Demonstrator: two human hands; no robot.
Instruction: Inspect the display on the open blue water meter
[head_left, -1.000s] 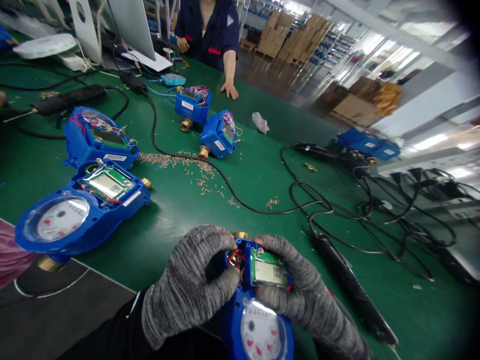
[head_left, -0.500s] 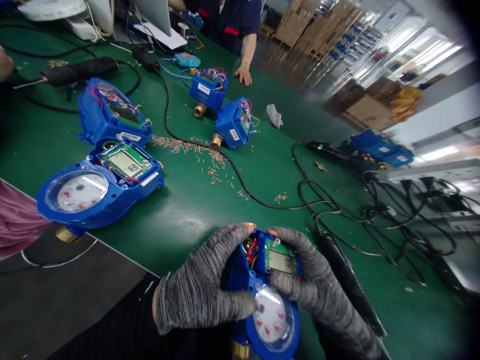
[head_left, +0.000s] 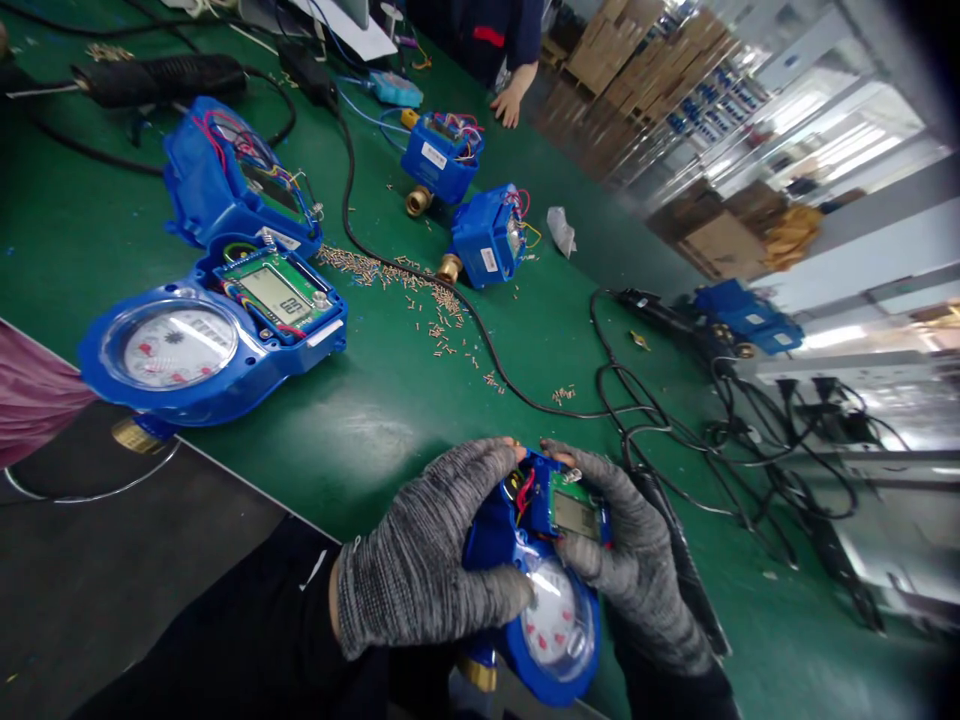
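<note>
A blue water meter (head_left: 553, 625) with a round white dial is held between my two gloved hands at the table's near edge. My left hand (head_left: 435, 555), in a grey knitted glove, grips its left side, thumb beside the dial and fingertips at the top edge. With fingers at the top and thumb below, my right hand (head_left: 630, 530) holds the green circuit board with a display (head_left: 576, 512), which sits tilted at the meter's housing. Red and yellow wires (head_left: 525, 492) show in the open compartment left of the board. A brass fitting (head_left: 478, 672) sticks out below.
Another open water meter (head_left: 180, 345) lies at the left edge, with more blue units behind it. Loose screws (head_left: 390, 272) are scattered mid-table. A black cable (head_left: 495, 360) runs to tangled cords at right. Across the table rests a co-worker's hand (head_left: 510, 102).
My view has shifted slightly, so the scene sits a little differently in the picture. Both hands still hold the meter and board, with the board now slightly more tilted.
</note>
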